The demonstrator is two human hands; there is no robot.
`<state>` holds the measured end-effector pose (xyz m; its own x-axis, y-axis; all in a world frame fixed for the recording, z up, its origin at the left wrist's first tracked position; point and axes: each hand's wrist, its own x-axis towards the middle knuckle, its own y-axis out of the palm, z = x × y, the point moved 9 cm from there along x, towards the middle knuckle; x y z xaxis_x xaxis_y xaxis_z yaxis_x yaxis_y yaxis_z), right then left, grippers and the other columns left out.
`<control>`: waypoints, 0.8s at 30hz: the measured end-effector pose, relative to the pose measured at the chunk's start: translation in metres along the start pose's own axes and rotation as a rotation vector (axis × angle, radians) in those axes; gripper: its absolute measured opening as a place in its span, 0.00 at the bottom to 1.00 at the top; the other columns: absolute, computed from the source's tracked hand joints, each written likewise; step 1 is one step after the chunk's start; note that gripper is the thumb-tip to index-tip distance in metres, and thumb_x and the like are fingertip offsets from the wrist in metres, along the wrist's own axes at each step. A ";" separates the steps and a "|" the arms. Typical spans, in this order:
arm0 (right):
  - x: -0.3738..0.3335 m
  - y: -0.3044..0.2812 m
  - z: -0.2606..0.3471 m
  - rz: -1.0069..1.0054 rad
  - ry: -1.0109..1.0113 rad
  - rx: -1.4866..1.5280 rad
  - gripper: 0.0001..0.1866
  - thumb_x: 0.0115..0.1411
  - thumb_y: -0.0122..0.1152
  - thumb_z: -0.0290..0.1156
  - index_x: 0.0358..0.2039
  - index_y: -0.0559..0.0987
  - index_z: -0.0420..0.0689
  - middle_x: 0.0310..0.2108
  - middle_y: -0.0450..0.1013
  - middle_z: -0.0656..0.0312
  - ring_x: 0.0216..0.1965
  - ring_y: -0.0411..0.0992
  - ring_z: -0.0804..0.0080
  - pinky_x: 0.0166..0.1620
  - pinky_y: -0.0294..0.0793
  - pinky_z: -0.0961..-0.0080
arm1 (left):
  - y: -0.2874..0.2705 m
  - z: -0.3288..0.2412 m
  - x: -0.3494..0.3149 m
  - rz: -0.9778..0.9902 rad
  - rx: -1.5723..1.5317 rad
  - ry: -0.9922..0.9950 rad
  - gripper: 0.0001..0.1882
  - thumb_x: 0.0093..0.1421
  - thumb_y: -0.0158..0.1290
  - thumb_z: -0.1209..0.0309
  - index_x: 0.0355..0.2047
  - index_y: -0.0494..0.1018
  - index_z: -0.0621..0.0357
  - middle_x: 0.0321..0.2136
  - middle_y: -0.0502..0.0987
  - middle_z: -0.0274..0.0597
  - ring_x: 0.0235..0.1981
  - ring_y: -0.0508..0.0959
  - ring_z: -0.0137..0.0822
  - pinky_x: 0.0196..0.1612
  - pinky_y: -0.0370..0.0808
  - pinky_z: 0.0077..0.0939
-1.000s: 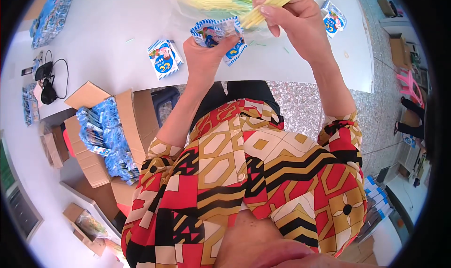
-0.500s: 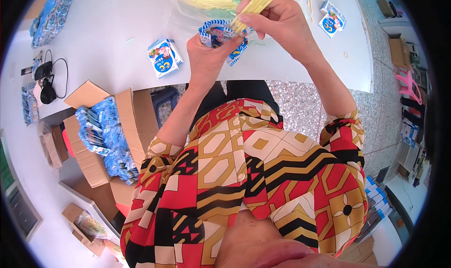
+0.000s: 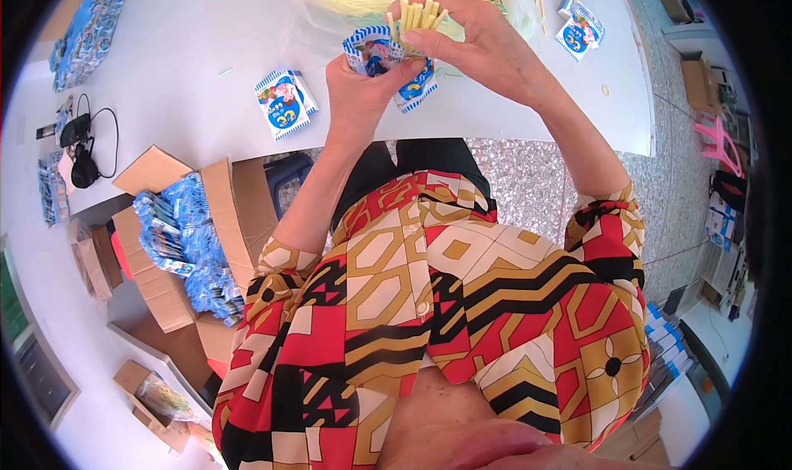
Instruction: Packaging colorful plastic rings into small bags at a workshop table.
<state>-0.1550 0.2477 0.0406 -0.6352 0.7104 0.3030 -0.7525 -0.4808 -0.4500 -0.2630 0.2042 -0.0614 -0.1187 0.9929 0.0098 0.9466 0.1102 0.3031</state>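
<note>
Above the near part of the table, my left hand (image 3: pixel 356 99) is closed around blue-and-white striped packets (image 3: pixel 373 51), and at least one has its mouth spread apart. My right hand (image 3: pixel 487 54) grips a bundle of thin pale-yellow sticks (image 3: pixel 419 15) between thumb and fingers. The sticks stand nearly upright at the packet's mouth, their lower ends hidden by the packet and my thumb. Whether they sit inside one packet or between two, I cannot tell. Just beyond my hands lies a clear plastic bag (image 3: pixel 318 25) with many yellow, green and red sticks (image 3: pixel 351 8).
Similar packets (image 3: pixel 283 107) lie left of my hands, others (image 3: pixel 580 33) at the far right of the white table (image 3: pixel 198 82). An open cardboard box (image 3: pixel 239 214) of blue packets stands lower left. A black cable device (image 3: pixel 82 163) and stacked packets (image 3: pixel 87 41) are farther left.
My right hand has brought the yellow sticks down and left to the packet's mouth, turning them from slanted to nearly upright. My left hand keeps hold of the packets, almost in place.
</note>
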 end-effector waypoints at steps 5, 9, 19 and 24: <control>-0.003 0.010 -0.009 0.124 0.084 0.050 0.28 0.59 0.56 0.35 0.55 0.62 0.33 0.54 0.63 0.44 0.56 0.61 0.57 0.57 0.60 0.68 | -0.001 -0.004 0.001 0.005 -0.009 -0.004 0.13 0.49 0.63 0.75 0.35 0.75 0.63 0.29 0.78 0.36 0.29 0.76 0.22 0.33 0.74 0.16; -0.006 0.013 -0.002 0.184 -0.025 0.006 0.33 0.60 0.55 0.38 0.59 0.57 0.32 0.57 0.59 0.45 0.60 0.56 0.57 0.60 0.55 0.67 | -0.004 -0.005 0.001 0.016 -0.009 -0.006 0.14 0.49 0.63 0.75 0.36 0.75 0.63 0.30 0.78 0.36 0.30 0.76 0.22 0.33 0.74 0.16; -0.022 0.023 -0.048 0.279 0.371 0.872 0.41 0.59 0.57 0.42 0.65 0.47 0.43 0.63 0.50 0.53 0.64 0.48 0.66 0.64 0.47 0.70 | -0.004 -0.006 0.006 0.052 -0.040 -0.032 0.15 0.48 0.64 0.75 0.37 0.76 0.63 0.31 0.79 0.37 0.31 0.77 0.23 0.36 0.75 0.18; -0.028 0.002 -0.067 -0.042 0.105 0.319 0.09 0.61 0.54 0.26 0.41 0.76 0.41 0.35 0.73 0.69 0.39 0.71 0.85 0.42 0.70 0.88 | 0.005 -0.006 0.006 0.094 -0.003 -0.066 0.14 0.48 0.64 0.76 0.36 0.76 0.62 0.31 0.79 0.37 0.31 0.77 0.24 0.36 0.75 0.18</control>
<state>-0.1272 0.2616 -0.0248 -0.5938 0.7739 0.2204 -0.8046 -0.5751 -0.1482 -0.2605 0.2109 -0.0542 -0.0092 0.9997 -0.0243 0.9518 0.0162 0.3063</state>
